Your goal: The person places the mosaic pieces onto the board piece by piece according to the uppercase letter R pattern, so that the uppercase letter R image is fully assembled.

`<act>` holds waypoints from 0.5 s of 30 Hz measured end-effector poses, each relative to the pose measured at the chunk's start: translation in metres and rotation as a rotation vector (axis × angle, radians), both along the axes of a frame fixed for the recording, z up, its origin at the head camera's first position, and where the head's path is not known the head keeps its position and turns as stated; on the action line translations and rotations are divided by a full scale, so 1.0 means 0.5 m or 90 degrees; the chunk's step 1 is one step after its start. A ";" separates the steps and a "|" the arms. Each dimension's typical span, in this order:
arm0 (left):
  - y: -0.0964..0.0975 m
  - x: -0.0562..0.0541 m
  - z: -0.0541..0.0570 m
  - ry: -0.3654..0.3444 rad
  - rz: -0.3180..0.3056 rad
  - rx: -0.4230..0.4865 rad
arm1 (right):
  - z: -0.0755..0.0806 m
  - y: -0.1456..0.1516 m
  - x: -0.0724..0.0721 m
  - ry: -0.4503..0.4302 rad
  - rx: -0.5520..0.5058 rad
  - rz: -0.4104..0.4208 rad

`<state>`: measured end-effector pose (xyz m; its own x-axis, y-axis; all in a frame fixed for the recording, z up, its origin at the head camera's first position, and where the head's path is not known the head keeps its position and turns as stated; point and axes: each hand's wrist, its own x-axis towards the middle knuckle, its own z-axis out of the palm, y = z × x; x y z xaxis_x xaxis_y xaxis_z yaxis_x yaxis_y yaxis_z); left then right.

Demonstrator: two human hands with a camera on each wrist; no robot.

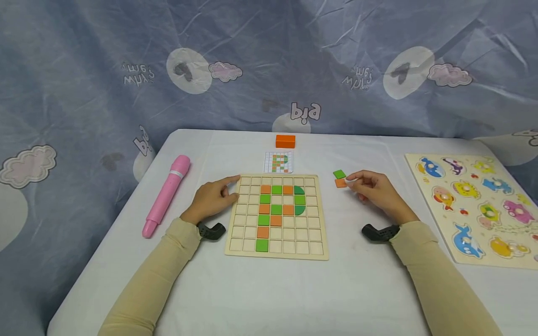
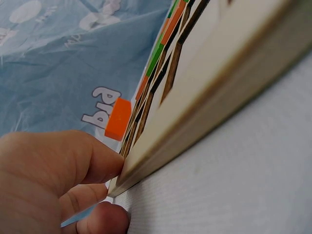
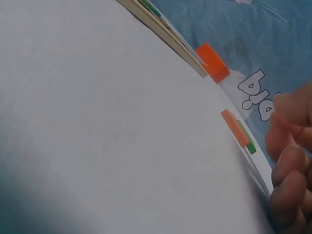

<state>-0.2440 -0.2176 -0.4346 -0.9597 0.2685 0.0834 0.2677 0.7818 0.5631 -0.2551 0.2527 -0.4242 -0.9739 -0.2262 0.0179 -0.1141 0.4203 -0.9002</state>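
Observation:
A wooden grid board [image 1: 313, 259] lies flat, its orange and green tiles [image 1: 263, 209] set in a letter-like pattern with two dark green curved pieces. At its upper left corner and left edge, my left hand [image 1: 211, 198] touches the frame with index finger and thumb; in the left wrist view its fingertips meet the board's rim [image 2: 161, 151]. To the right, my right hand [image 1: 374, 190] has bent fingers beside a loose orange tile [image 1: 340, 183] and green tile [image 1: 339, 174]. In the right wrist view a small gap separates those fingers [image 3: 287, 161] from the orange tile [image 3: 235, 127].
Behind the board lie a small pattern card [image 1: 279, 162] and an orange block [image 1: 285, 141]. A pink tube-like stick [image 1: 166, 197] rests at left. An animal puzzle board [image 1: 475, 210] occupies the right side. A patterned cloth [image 1: 252, 70] hangs behind the table.

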 end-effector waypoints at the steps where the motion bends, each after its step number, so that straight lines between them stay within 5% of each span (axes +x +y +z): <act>1: 0.000 0.000 0.001 0.000 0.000 0.000 | -0.002 0.000 -0.001 0.000 0.001 0.000; 15: -0.001 0.000 -0.005 0.003 0.000 0.009 | -0.009 -0.018 -0.014 0.038 0.135 -0.032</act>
<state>-0.2439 -0.2178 -0.4369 -0.9591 0.2674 0.0925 0.2709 0.7738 0.5726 -0.2622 0.2437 -0.4290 -0.9827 -0.1823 0.0326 -0.1384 0.6059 -0.7834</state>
